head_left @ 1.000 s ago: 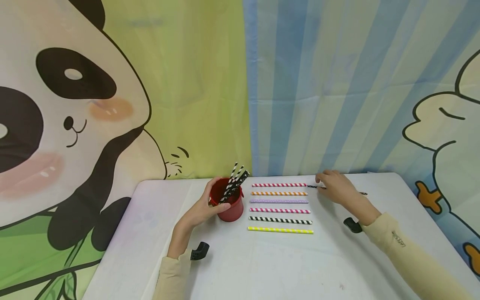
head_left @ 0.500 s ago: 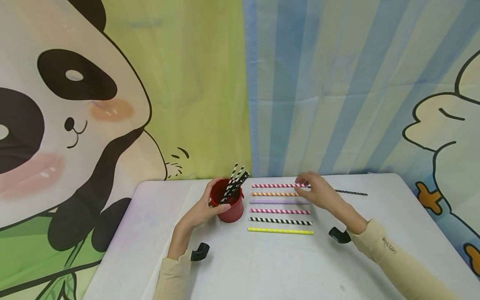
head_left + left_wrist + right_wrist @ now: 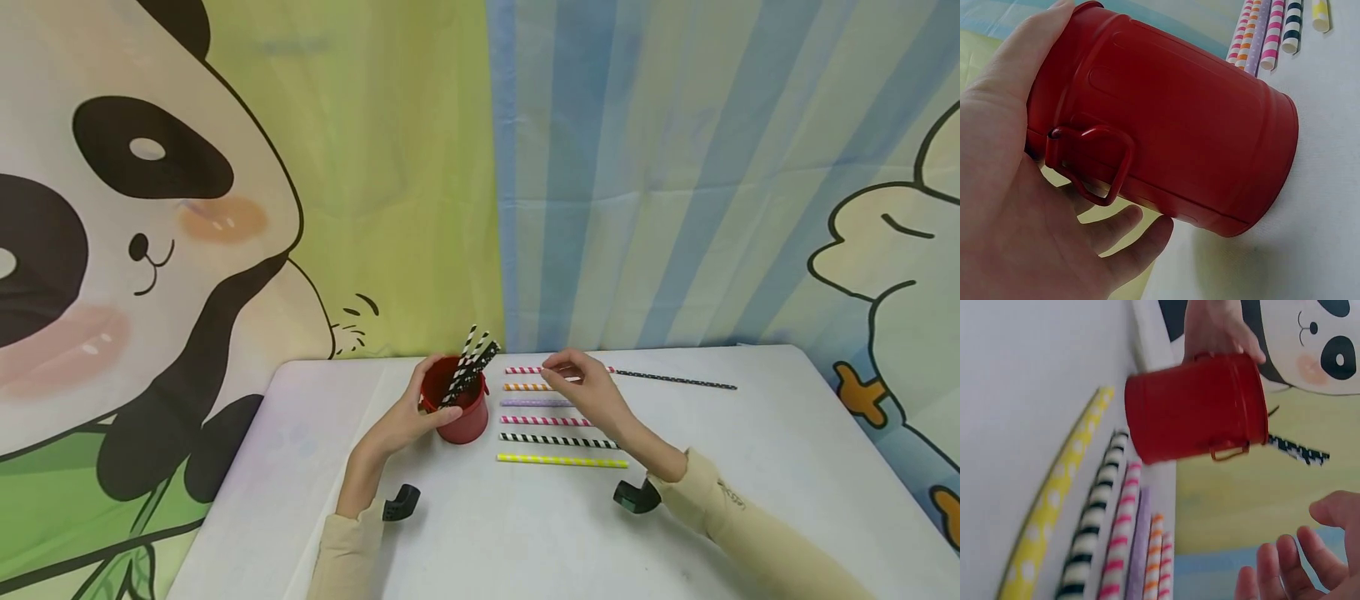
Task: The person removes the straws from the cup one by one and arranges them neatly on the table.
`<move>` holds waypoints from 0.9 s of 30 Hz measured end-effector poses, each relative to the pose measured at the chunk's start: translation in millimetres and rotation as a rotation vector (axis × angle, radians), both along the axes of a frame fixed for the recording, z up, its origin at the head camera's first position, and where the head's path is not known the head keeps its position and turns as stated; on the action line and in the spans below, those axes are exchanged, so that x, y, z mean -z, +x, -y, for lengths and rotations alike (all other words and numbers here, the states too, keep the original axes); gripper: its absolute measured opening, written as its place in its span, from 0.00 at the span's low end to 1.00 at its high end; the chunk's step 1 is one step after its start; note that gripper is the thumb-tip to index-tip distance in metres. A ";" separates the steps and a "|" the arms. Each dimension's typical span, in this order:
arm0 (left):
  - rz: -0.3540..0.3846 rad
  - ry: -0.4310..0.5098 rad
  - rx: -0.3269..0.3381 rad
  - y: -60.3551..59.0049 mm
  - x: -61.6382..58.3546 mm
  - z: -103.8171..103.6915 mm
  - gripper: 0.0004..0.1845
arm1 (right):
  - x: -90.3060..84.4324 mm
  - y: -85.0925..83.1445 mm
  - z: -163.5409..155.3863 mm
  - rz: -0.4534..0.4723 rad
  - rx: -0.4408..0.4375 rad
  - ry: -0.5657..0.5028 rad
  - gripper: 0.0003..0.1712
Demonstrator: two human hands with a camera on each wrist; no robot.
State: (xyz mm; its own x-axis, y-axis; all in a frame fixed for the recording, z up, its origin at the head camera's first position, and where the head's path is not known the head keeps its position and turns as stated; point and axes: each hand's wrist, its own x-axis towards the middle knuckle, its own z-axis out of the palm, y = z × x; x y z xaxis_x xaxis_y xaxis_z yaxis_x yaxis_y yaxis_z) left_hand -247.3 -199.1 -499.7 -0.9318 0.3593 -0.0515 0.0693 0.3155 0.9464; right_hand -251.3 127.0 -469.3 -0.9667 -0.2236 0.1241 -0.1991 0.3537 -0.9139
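Observation:
My left hand (image 3: 397, 423) grips a small red metal bucket (image 3: 465, 427) by its upper part, thumb on the near side and fingers behind. Black-and-white paper straws (image 3: 480, 360), some striped and some dotted, lean out of its mouth. The left wrist view shows the bucket's wire handle (image 3: 1127, 164) near the palm. My right hand (image 3: 592, 396) hovers over the row of straws, fingers loosely bent with nothing in them; its fingers (image 3: 1288, 559) show bare in the right wrist view. A thin black dotted straw (image 3: 675, 380) lies to its right.
Between the hands lie parallel straws: red striped (image 3: 522, 370), orange striped (image 3: 525, 387), lilac dotted (image 3: 534, 403), pink striped (image 3: 543, 421), black striped (image 3: 558, 440) and yellow dotted (image 3: 562, 460). The white table (image 3: 525, 533) ends against a printed curtain (image 3: 420, 208).
My right hand has left the thin black straw and moved left across the row toward the bucket. The straw stays on the table. My left hand and the bucket have held still.

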 end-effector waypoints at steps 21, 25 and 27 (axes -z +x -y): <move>0.005 0.011 0.013 -0.2 0.5 0.2 0.50 | -2.8 1.8 81.9 0.095 -0.003 -0.228 0.16; -0.003 0.013 0.016 -0.6 0.7 0.7 0.51 | -20.4 10.0 86.8 0.102 -0.003 -0.208 0.16; -0.006 0.016 0.018 -0.9 0.7 0.8 0.50 | -27.5 13.8 88.7 0.091 0.008 -0.198 0.15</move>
State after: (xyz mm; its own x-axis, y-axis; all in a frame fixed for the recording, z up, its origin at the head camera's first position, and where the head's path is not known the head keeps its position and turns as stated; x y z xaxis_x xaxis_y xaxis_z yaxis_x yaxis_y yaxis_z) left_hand -248.2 -199.8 -500.4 -0.9256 0.3764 -0.0399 0.0805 0.2986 0.9510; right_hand -237.5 38.3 -441.8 -0.9776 -0.1960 0.0767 -0.1102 0.1663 -0.9799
